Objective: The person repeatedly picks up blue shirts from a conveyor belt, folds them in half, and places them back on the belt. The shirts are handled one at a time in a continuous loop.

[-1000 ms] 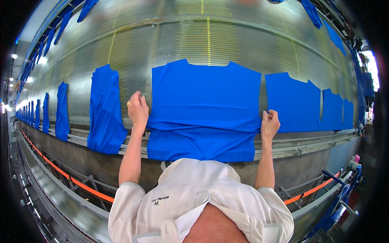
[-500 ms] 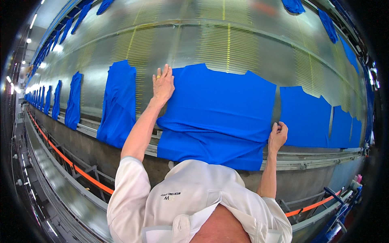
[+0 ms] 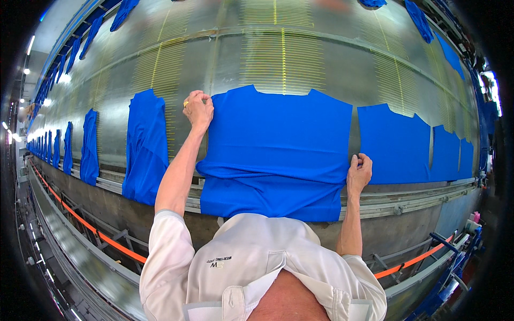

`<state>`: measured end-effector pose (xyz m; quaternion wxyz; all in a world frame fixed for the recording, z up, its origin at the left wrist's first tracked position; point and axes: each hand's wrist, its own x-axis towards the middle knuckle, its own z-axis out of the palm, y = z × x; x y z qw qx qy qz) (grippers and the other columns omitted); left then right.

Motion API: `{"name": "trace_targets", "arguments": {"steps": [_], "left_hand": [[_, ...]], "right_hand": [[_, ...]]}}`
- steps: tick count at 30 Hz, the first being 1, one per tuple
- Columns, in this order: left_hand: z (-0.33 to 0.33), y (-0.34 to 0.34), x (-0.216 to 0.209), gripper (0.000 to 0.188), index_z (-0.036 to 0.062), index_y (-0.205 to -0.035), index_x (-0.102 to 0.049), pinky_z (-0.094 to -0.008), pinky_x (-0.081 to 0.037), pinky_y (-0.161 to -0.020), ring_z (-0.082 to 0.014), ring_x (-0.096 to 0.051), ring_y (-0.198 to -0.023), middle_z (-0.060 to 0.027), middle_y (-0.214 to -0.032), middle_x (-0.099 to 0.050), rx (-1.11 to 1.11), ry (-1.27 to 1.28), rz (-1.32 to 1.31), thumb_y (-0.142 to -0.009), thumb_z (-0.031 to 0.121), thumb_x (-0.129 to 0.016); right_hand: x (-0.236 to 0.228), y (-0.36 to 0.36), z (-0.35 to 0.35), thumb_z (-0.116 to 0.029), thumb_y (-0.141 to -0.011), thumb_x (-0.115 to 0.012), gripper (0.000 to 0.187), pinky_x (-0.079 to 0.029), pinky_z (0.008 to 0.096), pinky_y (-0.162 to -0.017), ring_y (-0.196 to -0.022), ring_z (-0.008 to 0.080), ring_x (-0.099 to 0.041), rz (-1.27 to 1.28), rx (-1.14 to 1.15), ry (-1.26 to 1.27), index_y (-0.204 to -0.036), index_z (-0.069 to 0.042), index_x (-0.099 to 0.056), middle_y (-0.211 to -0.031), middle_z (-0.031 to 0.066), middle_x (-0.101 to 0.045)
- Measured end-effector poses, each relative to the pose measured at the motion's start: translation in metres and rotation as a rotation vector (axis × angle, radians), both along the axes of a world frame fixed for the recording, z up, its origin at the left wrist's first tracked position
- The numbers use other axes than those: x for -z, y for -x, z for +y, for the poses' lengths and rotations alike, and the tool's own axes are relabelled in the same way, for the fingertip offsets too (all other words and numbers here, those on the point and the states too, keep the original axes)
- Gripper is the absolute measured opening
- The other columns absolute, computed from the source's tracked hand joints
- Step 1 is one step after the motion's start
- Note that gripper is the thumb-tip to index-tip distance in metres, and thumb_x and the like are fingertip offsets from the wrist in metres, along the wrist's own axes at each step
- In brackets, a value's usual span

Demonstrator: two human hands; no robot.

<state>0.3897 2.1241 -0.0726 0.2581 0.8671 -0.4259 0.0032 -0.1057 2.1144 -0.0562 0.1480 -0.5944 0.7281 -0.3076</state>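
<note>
A large blue cut fabric panel (image 3: 278,128) lies on the shiny table in front of me. Its upper part is smooth, while the lower part is bunched in folds and hangs over the near edge. At its upper left corner is my left hand (image 3: 198,111), with a ring on one finger; the fingers are bent and closed at the fabric's edge. Lower down, along the right side, my right hand (image 3: 359,170) pinches the panel's edge between thumb and fingers. The fingertips of both hands are partly hidden.
Right of the panel lies another flat blue piece (image 3: 394,143), with more beyond. Folded blue pieces (image 3: 144,144) run in a row to the left. Metal rails (image 3: 401,207) follow the table's near edge. Yellow ruled lines (image 3: 282,59) mark the surface. An orange bar (image 3: 101,235) is at lower left.
My left hand's fingers, stretched out before, have bent and closed at the panel's corner. My right hand stays at the right edge. The whole view has shifted slightly.
</note>
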Motion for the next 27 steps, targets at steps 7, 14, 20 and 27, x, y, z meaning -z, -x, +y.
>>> {"name": "trace_targets", "arguments": {"steps": [7,14,20,27], "left_hand": [[-0.004,-0.007,-0.001,0.005,0.012,-0.083,-0.063,-0.0514,-0.044,-0.081,-0.0312,-0.054,-0.107,-0.003,-0.105,-0.061,-0.031,-0.09,-0.003,-0.084,0.016,-0.06],[-0.01,-0.008,-0.01,0.005,0.0125,-0.083,-0.063,-0.056,-0.045,-0.08,-0.0341,-0.055,-0.105,-0.0049,-0.104,-0.06,-0.064,-0.156,0.013,-0.083,0.016,-0.059],[-0.012,-0.004,-0.012,0.005,0.0111,-0.08,-0.062,-0.0553,-0.046,-0.078,-0.0349,-0.055,-0.103,-0.0054,-0.102,-0.06,-0.046,-0.157,-0.046,-0.083,0.013,-0.059],[0.007,0.007,-0.01,0.036,0.0041,-0.125,-0.048,-0.0617,-0.032,-0.098,-0.0392,-0.039,-0.128,-0.0153,-0.139,-0.04,0.124,0.172,-0.096,-0.091,0.017,-0.052]], "right_hand": [[0.001,0.001,-0.001,-0.02,-0.087,-0.064,0.023,-0.046,0.0357,-0.067,-0.074,0.0224,-0.058,0.03,0.0,-0.02,-0.102,-0.003,-0.064,-0.089,0.0087,-0.059],[-0.002,0.0,-0.002,-0.02,-0.086,-0.064,0.023,-0.046,0.0366,-0.068,-0.074,0.0239,-0.058,0.027,-0.002,-0.015,-0.101,-0.002,-0.064,-0.088,0.0091,-0.059],[-0.003,0.002,-0.002,-0.02,-0.086,-0.064,0.024,-0.046,0.0371,-0.068,-0.074,0.0244,-0.059,0.019,-0.004,-0.045,-0.102,-0.002,-0.064,-0.091,0.0101,-0.061],[-0.047,-0.035,-0.02,-0.02,-0.088,-0.063,0.036,-0.044,0.0411,-0.091,-0.105,0.0333,-0.057,0.17,-0.216,0.16,-0.117,0.002,-0.059,-0.118,0.0192,-0.058]]}}
